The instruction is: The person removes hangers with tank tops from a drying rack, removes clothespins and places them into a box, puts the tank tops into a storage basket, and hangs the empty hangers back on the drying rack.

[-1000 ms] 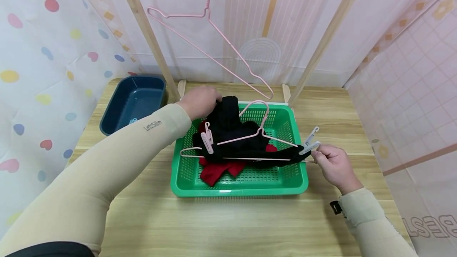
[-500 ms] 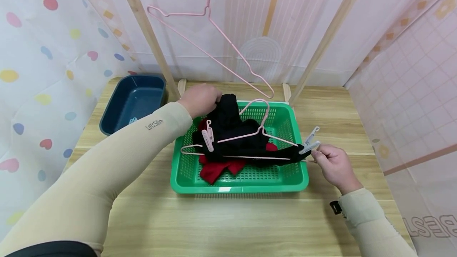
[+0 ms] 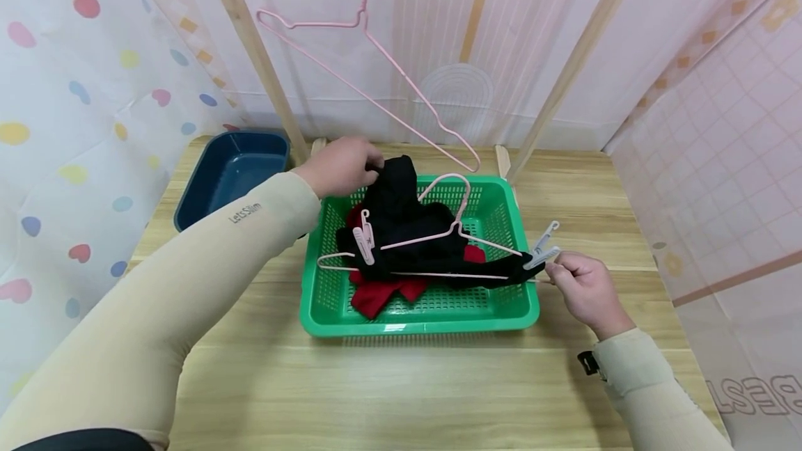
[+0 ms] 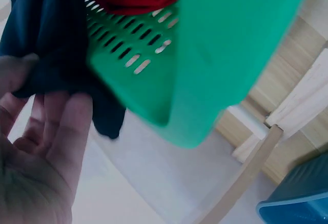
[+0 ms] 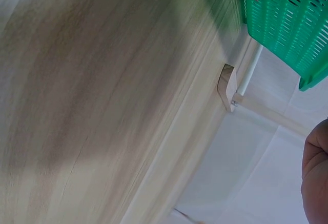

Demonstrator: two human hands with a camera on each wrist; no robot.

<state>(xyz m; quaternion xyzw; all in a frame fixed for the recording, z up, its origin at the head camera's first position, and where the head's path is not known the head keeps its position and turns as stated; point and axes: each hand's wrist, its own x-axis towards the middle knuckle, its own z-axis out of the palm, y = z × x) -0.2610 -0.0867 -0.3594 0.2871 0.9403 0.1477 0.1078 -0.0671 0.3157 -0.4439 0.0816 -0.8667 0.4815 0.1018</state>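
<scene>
A black cloth garment is clipped to a thin pink wire hanger.
Over the green plastic basket, its edge is pinched by the left hand, fingers nearly closed; the hanger's end is pinched by the right hand, fingers curled. The cloth is probably being straightened; next, a gentle lift may be needed.

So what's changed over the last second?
Left hand shifted a little left and toward the back, its grip on the black cloth kept; the cloth's raised end rose with it in the view. Basket seems to have edged slightly back. Nothing visibly let go.

Same: right hand at the lower hanger's end, both clips on the cloth.
</scene>
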